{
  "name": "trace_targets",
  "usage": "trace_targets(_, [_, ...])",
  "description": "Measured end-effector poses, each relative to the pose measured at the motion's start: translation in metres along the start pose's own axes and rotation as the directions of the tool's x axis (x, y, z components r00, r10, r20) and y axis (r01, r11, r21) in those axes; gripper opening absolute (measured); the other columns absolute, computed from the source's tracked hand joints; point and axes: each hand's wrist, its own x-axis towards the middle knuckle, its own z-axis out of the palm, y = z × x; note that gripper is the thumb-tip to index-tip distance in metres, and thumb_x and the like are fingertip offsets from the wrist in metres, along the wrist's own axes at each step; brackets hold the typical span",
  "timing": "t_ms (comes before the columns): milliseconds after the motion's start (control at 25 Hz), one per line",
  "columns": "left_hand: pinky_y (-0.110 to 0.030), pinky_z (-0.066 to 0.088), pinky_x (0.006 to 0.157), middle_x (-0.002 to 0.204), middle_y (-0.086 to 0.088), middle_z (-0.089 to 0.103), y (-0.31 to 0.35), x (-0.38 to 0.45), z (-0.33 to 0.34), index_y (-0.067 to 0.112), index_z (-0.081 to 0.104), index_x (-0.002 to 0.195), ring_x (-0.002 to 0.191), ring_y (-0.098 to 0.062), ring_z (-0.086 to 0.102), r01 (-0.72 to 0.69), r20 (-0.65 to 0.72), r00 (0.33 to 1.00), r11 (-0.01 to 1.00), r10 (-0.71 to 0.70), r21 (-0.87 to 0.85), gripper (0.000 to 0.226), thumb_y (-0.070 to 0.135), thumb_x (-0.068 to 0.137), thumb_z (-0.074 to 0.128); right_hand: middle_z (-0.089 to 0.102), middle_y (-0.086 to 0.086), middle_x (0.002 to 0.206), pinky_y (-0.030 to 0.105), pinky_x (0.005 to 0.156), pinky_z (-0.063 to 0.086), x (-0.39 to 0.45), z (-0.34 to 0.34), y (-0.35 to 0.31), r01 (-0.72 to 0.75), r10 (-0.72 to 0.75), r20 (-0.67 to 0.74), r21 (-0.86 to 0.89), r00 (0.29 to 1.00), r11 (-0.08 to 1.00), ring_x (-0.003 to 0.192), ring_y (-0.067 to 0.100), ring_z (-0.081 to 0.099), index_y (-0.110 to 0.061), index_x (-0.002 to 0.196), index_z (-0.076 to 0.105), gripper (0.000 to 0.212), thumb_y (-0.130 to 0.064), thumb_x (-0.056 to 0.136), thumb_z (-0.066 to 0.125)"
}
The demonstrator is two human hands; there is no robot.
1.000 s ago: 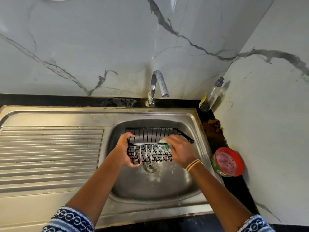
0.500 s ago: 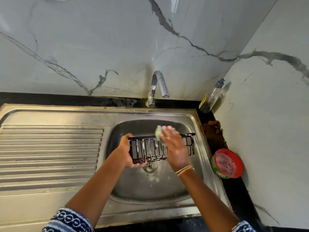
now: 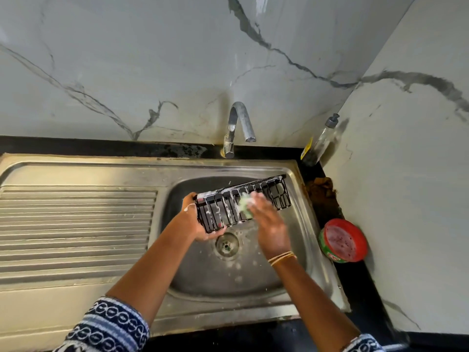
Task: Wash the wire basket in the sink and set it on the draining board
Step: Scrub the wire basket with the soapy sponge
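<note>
Black wire basket (image 3: 243,203) (soapy) held by left hand (image 3: 196,221), right hand (image 3: 269,222) scrubbing

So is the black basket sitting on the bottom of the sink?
Apart. In the head view the left hand holds the wire basket up, with the sink floor and drain showing below it.

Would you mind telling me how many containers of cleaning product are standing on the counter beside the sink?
2. A clear pump bottle stands in the far right corner against the wall, and a round red-lidded tub lies tilted on the counter right of the sink. None looks hidden.
</note>
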Motion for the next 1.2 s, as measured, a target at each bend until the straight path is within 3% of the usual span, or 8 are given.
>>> trace_targets(200, [-0.045,0.055,0.061,0.087,-0.014,0.070,-0.007,-0.002,-0.007,0.011,0.069,0.090,0.082,-0.033,0.064,0.036,-0.026,0.999,0.999,-0.036,-0.002,0.045,0.051,0.075,0.053,0.056,0.008,0.136,0.043,0.082,0.059,0.028,-0.004,0.028,-0.460,0.478,-0.113,0.156,0.871,0.874,0.120,0.026,0.058,-0.013,0.128,0.059,0.061,0.020,0.077,0.051])
trace_targets(480, [-0.042,0.053,0.078,0.082,-0.016,0.068,-0.009,-0.004,0.008,0.004,0.068,0.085,0.079,-0.031,0.062,0.080,-0.059,0.995,0.996,-0.079,0.025,0.054,0.055,0.085,0.049,0.065,0.006,0.124,0.035,0.106,0.043,0.049,0.018,-0.065,0.092,-0.095,0.031,0.106,0.995,0.990,0.118,0.021,0.057,-0.013,0.122,0.064,0.050,0.001,0.083,0.035])
trace_targets(720, [-0.050,0.055,0.069,0.103,-0.017,0.069,0.003,0.004,-0.023,0.009,0.068,0.104,0.094,-0.037,0.063,0.076,-0.022,0.997,0.993,-0.074,0.089,0.055,0.046,0.064,0.057,0.053,0.008,0.056,0.033,0.054,0.042,0.075,-0.019,0.046,-0.257,0.263,0.291,-0.059,0.920,0.965,0.058,0.031,0.054,-0.017,0.058,0.052,0.035,-0.031,0.078,0.028])
trace_targets(880, [-0.060,0.052,0.067,0.125,-0.020,0.059,0.000,0.017,-0.022,0.007,0.060,0.121,0.097,-0.050,0.060,0.145,-0.045,0.989,0.986,-0.141,0.087,0.074,0.047,0.059,0.063,0.046,0.005,0.044,0.028,0.054,0.033,0.087,-0.021,0.028,-0.191,0.219,0.259,-0.128,0.941,0.973,0.046,0.029,0.045,-0.011,0.047,0.047,0.036,-0.031,0.073,0.033])
trace_targets(1000, [-0.074,0.037,0.092,0.150,-0.026,0.030,0.002,0.016,-0.023,0.012,0.034,0.146,0.124,-0.058,0.039,0.080,-0.178,0.984,0.957,-0.030,0.280,0.080,0.054,0.081,0.055,0.039,0.003,0.040,0.029,0.057,0.043,0.103,-0.030,0.027,-0.148,0.196,0.263,-0.193,0.945,0.970,0.041,0.026,0.036,-0.015,0.043,0.036,0.032,-0.032,0.071,0.034])
trace_targets(1040, [-0.065,0.035,0.101,0.150,-0.025,0.032,0.002,0.015,-0.023,0.011,0.034,0.146,0.128,-0.051,0.039,-0.082,-0.266,0.940,0.900,0.212,0.428,0.071,0.051,0.089,0.048,0.039,0.002,0.040,0.029,0.058,0.044,0.106,-0.033,0.026,-0.137,0.193,0.266,-0.217,0.944,0.966,0.041,0.026,0.036,-0.016,0.043,0.035,0.032,-0.032,0.071,0.035])
trace_targets(1120, [-0.046,0.047,0.093,0.124,-0.016,0.060,0.001,0.009,-0.015,0.013,0.059,0.125,0.106,-0.034,0.059,-0.432,-0.099,0.671,0.496,0.735,0.753,0.047,0.043,0.093,0.042,0.037,-0.001,0.041,0.026,0.056,0.040,0.114,-0.040,0.020,-0.087,0.174,0.298,-0.285,0.938,0.955,0.041,0.024,0.039,-0.016,0.043,0.038,0.033,-0.033,0.071,0.039])
trace_targets(1200, [-0.035,0.052,0.073,0.087,-0.007,0.069,-0.004,-0.003,0.018,0.013,0.069,0.094,0.080,-0.026,0.065,-0.543,0.238,0.565,0.139,0.790,0.828,0.039,0.041,0.097,0.041,0.039,-0.003,0.044,0.025,0.058,0.031,0.120,-0.044,0.006,-0.031,0.167,0.370,-0.345,0.914,0.938,0.045,0.021,0.039,-0.016,0.047,0.044,0.034,-0.038,0.072,0.041])
